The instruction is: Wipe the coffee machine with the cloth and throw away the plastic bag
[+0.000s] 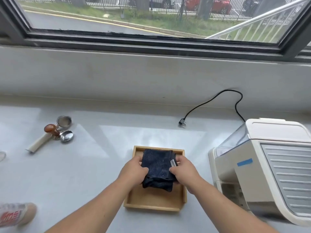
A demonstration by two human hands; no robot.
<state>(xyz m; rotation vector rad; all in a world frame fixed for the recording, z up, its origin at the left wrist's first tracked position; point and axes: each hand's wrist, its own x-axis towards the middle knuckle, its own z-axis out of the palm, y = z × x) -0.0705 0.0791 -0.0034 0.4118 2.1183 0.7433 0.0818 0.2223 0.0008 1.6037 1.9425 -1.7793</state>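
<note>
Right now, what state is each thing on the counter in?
cloth: folded, gripped on both sides above the tray
left hand: closed on the cloth
right hand: closed on the cloth
wooden tray: flat on the counter, under the cloth
coffee machine: lid shut
power plug: unplugged, lying loose on the counter
tamper: tipped on its side

On the counter (87, 165) you see a wooden tray (154, 203) near the middle. Far left lie a portafilter (48, 137), a tamper with brown knob (50, 128) and a metal filter basket (64, 121), close together. A black power cord (217, 100) lies unplugged behind. At the left edge is perhaps a glass rim (2, 155).
</note>
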